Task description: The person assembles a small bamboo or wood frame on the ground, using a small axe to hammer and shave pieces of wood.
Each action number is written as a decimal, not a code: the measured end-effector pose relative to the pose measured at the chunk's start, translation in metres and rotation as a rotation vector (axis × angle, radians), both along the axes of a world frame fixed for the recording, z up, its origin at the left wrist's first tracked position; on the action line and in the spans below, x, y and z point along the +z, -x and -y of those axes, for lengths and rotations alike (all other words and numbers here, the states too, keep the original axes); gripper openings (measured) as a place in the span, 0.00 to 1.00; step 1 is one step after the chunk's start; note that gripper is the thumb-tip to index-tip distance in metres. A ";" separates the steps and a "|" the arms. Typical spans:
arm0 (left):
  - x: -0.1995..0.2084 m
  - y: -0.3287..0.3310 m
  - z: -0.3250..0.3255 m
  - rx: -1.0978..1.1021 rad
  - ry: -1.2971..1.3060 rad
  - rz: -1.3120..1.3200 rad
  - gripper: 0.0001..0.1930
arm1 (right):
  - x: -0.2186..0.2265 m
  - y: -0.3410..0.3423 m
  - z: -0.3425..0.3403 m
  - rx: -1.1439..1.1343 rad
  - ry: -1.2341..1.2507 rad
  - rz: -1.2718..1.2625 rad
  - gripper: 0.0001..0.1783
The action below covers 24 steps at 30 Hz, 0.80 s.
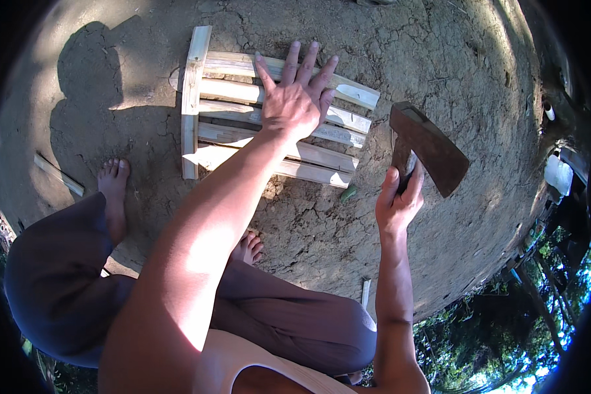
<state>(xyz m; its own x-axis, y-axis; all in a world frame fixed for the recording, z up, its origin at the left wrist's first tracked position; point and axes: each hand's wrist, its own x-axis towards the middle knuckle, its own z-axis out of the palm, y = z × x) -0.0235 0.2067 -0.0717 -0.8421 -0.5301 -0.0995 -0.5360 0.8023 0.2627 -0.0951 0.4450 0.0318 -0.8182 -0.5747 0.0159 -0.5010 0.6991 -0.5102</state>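
Several pale split-wood slats (354, 95) lie side by side on the ground, slightly fanned. Their left ends meet a single crosspiece (191, 111), which runs across them. My left hand (292, 108) rests palm down on the upper slats with its fingers spread, and the forearm covers part of the lower ones. To the right of the slats, my right hand (400, 200) grips an axe (437, 154) close to its rusty head. The axe is held apart from the slats, its broad blade pointing down and right.
Dry, cracked earth (322, 230) surrounds the slats. My bare feet (113, 174) are below and left of them. A loose wood strip (59, 174) lies at far left, a small green leaf (348, 193) near the slats' lower right. Pale debris (558, 172) sits at the right edge.
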 end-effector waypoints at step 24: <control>-0.003 -0.006 -0.007 -0.022 -0.014 -0.050 0.30 | -0.003 0.044 -0.031 -0.238 -0.297 0.141 0.24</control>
